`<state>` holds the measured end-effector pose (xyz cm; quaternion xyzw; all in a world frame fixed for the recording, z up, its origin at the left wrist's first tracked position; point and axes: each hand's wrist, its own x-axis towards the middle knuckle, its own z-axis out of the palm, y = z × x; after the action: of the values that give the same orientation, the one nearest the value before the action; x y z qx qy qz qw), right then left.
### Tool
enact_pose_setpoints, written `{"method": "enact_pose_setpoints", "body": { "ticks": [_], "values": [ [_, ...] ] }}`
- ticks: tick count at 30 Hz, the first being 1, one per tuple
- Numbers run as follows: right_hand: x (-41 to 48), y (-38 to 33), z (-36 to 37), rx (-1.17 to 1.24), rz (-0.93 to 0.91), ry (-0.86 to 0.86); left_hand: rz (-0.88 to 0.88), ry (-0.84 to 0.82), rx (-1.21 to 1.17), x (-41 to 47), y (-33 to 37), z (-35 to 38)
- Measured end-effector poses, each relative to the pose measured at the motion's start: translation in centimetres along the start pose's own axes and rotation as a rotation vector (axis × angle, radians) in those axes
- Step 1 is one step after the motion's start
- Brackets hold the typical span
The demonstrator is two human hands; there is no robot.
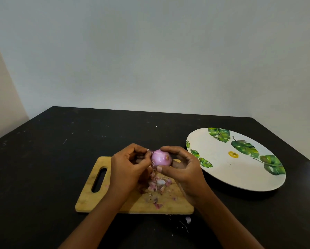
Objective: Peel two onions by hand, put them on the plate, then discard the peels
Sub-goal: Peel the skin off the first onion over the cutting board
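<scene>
glossy, smooth purple onion (161,157), papery peels (157,186) beneath the grip on a matt wooden board (89,193), and a smooth plate (222,175) beside a matt black table (43,159).

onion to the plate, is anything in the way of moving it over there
Nothing visible. The left hand and right hand hold the onion over the cutting board; the plate lies to its right with only bare table between.

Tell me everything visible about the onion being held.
The onion is small, round, glossy pink-purple, mostly peeled, a brownish stub end facing the camera. The right hand grips it above the wooden cutting board; the left hand pinches loose skin at its left side.
</scene>
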<state>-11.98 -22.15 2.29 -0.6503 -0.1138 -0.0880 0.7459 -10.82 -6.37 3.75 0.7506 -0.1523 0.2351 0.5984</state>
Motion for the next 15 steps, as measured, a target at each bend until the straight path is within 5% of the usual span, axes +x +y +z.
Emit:
{"method": "enact_pose_setpoints", "body": {
  "ticks": [8, 15],
  "values": [
    [0.2, -0.8, 0.7, 0.563, 0.180, 0.008, -0.084, 0.087, -0.059, 0.2, -0.3, 0.3],
    [0.4, -1.2, 1.3, 0.632, 0.274, 0.141, -0.073, 0.079, -0.040, 0.0, 0.0, 0.4]
  ]
}}
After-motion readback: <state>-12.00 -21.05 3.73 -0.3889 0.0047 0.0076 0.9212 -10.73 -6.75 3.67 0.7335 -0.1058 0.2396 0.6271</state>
